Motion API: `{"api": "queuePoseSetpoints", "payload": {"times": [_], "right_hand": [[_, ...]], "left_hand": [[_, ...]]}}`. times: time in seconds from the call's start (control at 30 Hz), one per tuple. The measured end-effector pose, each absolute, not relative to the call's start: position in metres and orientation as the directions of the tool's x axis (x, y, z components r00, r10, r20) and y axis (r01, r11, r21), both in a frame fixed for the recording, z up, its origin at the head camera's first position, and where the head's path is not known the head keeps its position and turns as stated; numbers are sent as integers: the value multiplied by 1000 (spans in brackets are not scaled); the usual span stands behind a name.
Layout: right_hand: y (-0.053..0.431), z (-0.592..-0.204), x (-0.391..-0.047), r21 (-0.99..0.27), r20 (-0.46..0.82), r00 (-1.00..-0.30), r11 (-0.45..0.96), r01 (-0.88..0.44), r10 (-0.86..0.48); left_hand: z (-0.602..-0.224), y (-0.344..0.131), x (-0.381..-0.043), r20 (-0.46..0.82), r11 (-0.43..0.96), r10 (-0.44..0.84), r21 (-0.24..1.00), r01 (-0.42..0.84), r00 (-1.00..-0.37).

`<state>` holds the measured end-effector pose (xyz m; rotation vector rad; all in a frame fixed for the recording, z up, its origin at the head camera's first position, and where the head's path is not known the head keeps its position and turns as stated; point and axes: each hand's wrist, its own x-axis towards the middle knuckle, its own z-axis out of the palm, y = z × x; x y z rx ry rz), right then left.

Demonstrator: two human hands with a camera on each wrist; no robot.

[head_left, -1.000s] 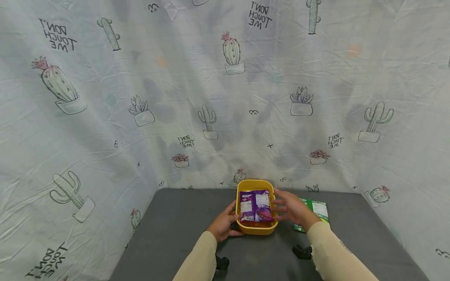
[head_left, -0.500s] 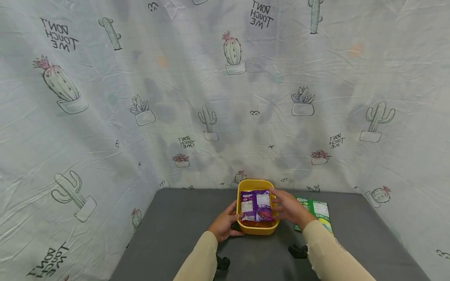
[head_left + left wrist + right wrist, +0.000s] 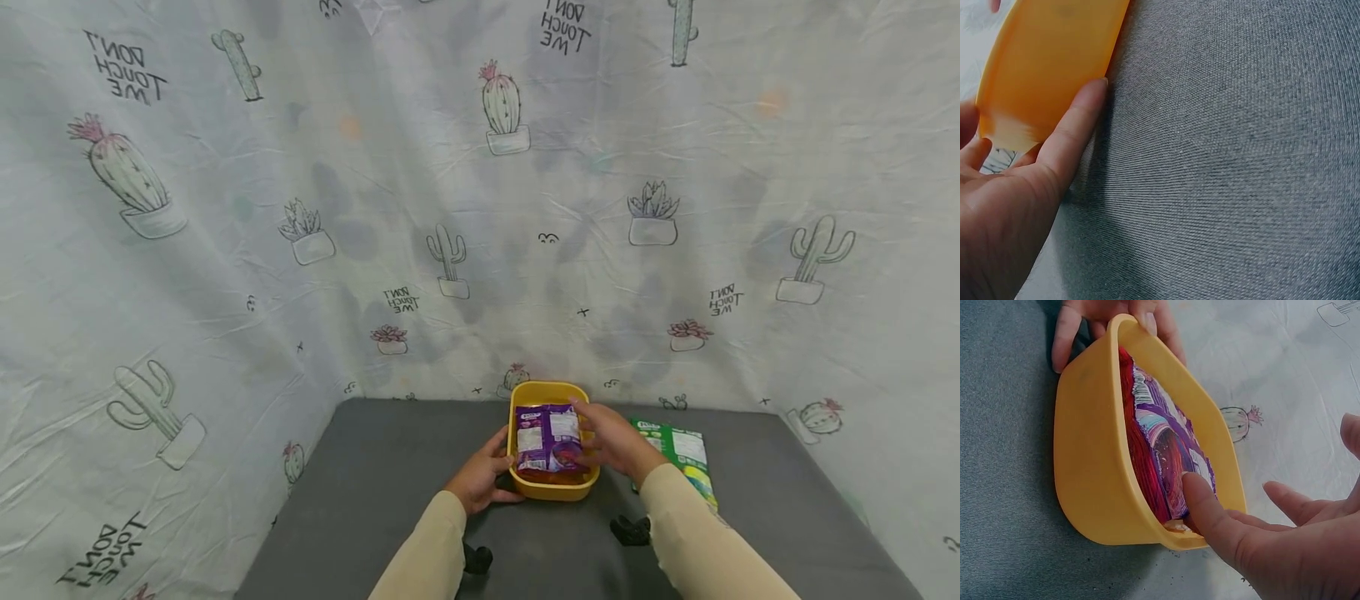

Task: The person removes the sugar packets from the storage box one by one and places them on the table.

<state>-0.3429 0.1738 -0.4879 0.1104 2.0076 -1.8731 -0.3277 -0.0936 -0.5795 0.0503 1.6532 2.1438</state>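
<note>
A yellow plastic bin (image 3: 555, 492) stands on the grey table. Inside it lies a purple packet (image 3: 531, 438) with white label panels, and a red packet (image 3: 1138, 450) shows beneath in the right wrist view. My left hand (image 3: 476, 480) holds the bin's left front corner, its thumb along the outer wall (image 3: 1060, 69) and its fingers at the rim. Over the bin's right rim reaches my right hand (image 3: 617, 440), fingers spread apart. Its thumb (image 3: 1204, 500) overlaps the purple packet; whether it touches is unclear.
Flat on the table to the right lies a green packet (image 3: 688, 450), partly hidden by the right forearm. A white curtain (image 3: 570, 192) printed with cacti hangs close behind the bin. The grey table (image 3: 397, 450) extends to both sides.
My right hand has moved left from beside the bin's right rim to over it, nearer the purple packet. The left hand keeps its hold on the bin.
</note>
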Motion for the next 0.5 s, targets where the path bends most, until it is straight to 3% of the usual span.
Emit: {"api": "queuePoseSetpoints", "payload": {"times": [0.5], "right_hand": [[174, -494, -349, -933, -359, -916, 76, 351, -178]], "left_hand": [[-578, -94, -327, -211, -192, 382, 934, -300, -900]]}}
